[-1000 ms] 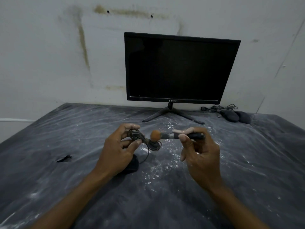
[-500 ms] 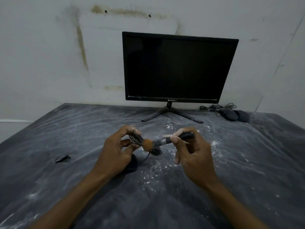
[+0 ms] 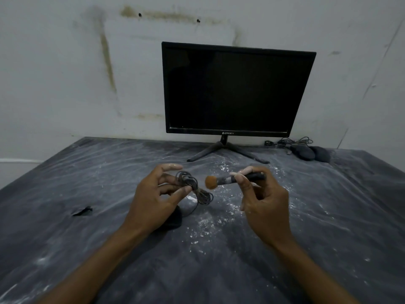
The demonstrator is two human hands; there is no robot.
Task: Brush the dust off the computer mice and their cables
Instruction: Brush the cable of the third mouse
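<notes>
Seen from the head camera, both forearms reach in over a dark table [image 3: 65, 249] covered with a clear, dust-speckled plastic sheet.

The left hand [image 3: 153, 200] is raised above the table with its fingers curled. Its thumb and fingers pinch a coiled bundle of grey cable [image 3: 192, 186], and the loose loops of the bundle hang out to the right of the fingertips. A thin strand of cable runs down from the bundle to a dark mouse [image 3: 174, 220], which lies on the table just under the heel of this hand and is mostly hidden by it.

The right hand [image 3: 263, 205] is closed around a small brush [image 3: 232, 179], with thumb and fingers wrapped on the dark handle. The brush lies roughly level and points left. Its round brown bristle head sits just beside the cable bundle, apart from it by a narrow gap.

At the back stands a black monitor [image 3: 236, 88] on a splayed stand, its screen dark. To its right, near the wall, two more dark mice [image 3: 311, 152] lie side by side with a tangle of cables [image 3: 289, 141] behind them.

A small dark scrap [image 3: 82, 211] lies on the sheet to the left.
</notes>
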